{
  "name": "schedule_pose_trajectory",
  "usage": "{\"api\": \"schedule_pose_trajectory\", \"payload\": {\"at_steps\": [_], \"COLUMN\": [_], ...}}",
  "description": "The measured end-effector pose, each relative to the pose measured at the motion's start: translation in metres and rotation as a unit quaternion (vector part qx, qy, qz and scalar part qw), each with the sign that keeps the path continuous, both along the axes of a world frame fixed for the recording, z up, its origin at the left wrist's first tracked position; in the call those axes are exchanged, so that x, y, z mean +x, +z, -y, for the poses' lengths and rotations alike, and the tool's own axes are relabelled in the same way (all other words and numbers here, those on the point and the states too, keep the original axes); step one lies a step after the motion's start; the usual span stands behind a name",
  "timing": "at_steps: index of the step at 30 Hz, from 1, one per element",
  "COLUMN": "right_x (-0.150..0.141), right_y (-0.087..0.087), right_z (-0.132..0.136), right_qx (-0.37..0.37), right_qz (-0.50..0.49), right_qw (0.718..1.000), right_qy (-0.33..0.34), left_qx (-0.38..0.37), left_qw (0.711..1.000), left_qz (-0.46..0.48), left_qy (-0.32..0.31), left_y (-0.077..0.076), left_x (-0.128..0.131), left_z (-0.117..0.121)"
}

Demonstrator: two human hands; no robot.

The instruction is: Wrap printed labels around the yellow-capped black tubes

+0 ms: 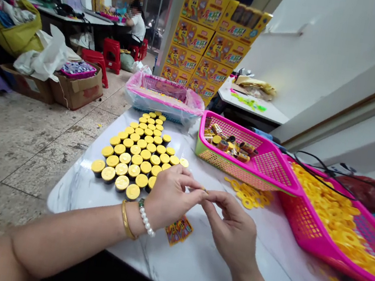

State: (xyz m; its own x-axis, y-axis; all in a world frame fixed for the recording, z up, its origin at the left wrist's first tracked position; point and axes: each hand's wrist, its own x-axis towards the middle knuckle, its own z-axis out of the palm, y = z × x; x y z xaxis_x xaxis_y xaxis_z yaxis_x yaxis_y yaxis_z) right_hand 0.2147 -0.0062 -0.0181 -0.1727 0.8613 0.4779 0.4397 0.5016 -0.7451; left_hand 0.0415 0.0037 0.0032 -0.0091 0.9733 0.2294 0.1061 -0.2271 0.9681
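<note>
My left hand (170, 197) and my right hand (232, 228) meet above the table, thumbs and fingertips pinched together. Whatever sits between the fingertips is tiny and mostly covered; a yellowish speck shows there, but I cannot make out what it is. Just below my left hand lie some small colourful printed cards (179, 230). Left of the hands, many short dark cylinders with yellow lids (134, 170) stand upright in close rows, the nearest partly behind my left hand. Beyond my right hand, loose yellow plastic rings (249, 197) lie on the tabletop.
A pink basket (275, 168) holds small printed cylinders (223, 145). Another pink basket (307, 216) at right is heaped with yellow rings (344, 232). A plastic-lined basket (163, 103) stands at the white table's (195, 270) far end. Yellow boxes (192, 39) are stacked behind; a person (137, 26) sits farther off.
</note>
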Motion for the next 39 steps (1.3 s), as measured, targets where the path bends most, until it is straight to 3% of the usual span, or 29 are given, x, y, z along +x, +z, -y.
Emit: {"api": "schedule_pose_trajectory", "payload": {"at_steps": [4,7,11,14,18,23,26,28,30,34,39], "right_x": [0.006,0.005,-0.007,-0.019,-0.023,0.000,0.015,0.017,0.012,-0.004,-0.009], "right_y": [0.018,0.026,0.015,-0.002,-0.014,-0.004,0.010,0.017,0.021,0.020,0.016], "right_z": [-0.025,-0.063,-0.107,-0.119,-0.117,-0.104,-0.083,-0.065,-0.048,-0.032,-0.028], "right_qx": [-0.093,-0.103,-0.146,-0.171,-0.172,-0.172,-0.208,-0.225,-0.226,-0.241,-0.198], "right_qz": [-0.082,-0.050,0.050,0.075,0.075,0.032,-0.115,-0.257,-0.319,-0.293,-0.269], "right_qw": [0.992,0.993,0.987,0.979,0.980,0.984,0.971,0.939,0.918,0.921,0.943], "right_qy": [0.005,-0.008,0.051,0.079,0.070,0.016,0.027,0.049,0.069,0.088,0.009], "left_qx": [-0.060,-0.110,-0.180,-0.242,-0.303,-0.344,-0.365,-0.372,-0.373,-0.367,-0.367], "left_qw": [0.996,0.984,0.968,0.949,0.917,0.874,0.849,0.837,0.832,0.828,0.817], "left_qz": [0.049,0.119,0.160,0.176,0.221,0.311,0.367,0.391,0.401,0.412,0.433], "left_qy": [-0.053,-0.078,-0.075,-0.095,-0.135,-0.142,-0.110,-0.092,-0.086,-0.101,-0.102], "left_y": [0.005,0.007,0.011,0.016,0.018,0.018,0.019,0.018,0.017,0.013,0.015], "left_x": [-0.001,-0.002,-0.006,-0.010,-0.012,-0.013,-0.013,-0.013,-0.012,-0.010,-0.010], "left_z": [0.001,-0.001,-0.008,-0.012,-0.014,-0.017,-0.021,-0.023,-0.024,-0.023,-0.024]}}
